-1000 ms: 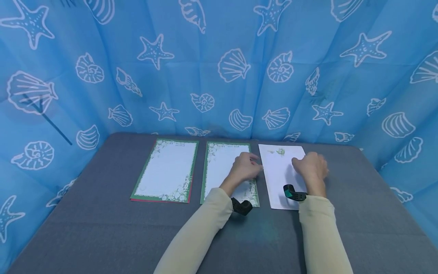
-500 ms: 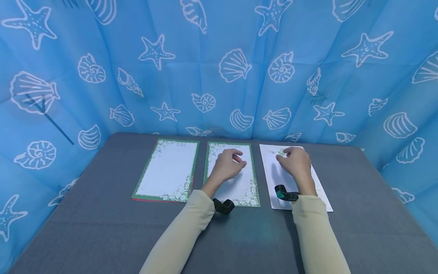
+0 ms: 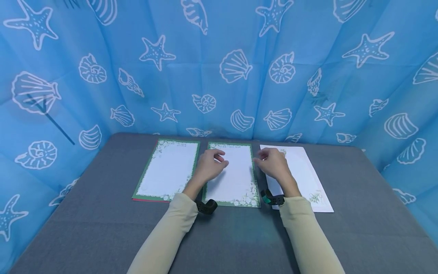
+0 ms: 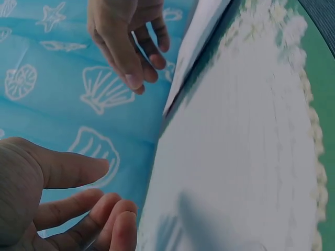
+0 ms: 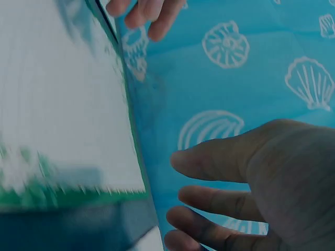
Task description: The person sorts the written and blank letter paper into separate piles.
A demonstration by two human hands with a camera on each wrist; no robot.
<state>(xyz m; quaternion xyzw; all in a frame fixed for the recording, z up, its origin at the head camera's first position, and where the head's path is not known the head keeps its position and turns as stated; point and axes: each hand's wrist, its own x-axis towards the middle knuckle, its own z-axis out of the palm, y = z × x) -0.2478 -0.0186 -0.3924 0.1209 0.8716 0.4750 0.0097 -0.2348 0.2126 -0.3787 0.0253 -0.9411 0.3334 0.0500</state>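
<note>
Over the nine o'clock side of the middle green-bordered sheet (image 3: 237,171), the left hand (image 3: 207,165) hangs above the paper, its fingers loosely bent, thumb apart from them, holding nothing. The right hand (image 3: 275,164) hangs over the ten o'clock part of the white sheet (image 3: 304,173), its fingertips reaching across the gap toward the middle sheet's three o'clock edge; these fingers are also relaxed and slightly parted, with nothing between them.

All three sheets lie flat in a row on the grey tabletop (image 3: 82,224). From the middle sheet, the left green-bordered sheet (image 3: 171,167) lies just beside it at nine o'clock and the white sheet just beside it at three o'clock. Both bordered sheets carry pale flowers, thickest at the five o'clock corner, and small print near twelve o'clock, too blurred to read. A red strip (image 3: 147,200) shows along the left sheet's lower edge. Faint green sprigs mark the white sheet near eleven and five o'clock.

Each wrist wears a black band, the left band (image 3: 207,207) and the right band (image 3: 273,198), above pale sleeves (image 3: 159,236). At twelve o'clock, beyond the tabletop, hangs a blue curtain (image 3: 202,72) printed with white shells and starfish.
</note>
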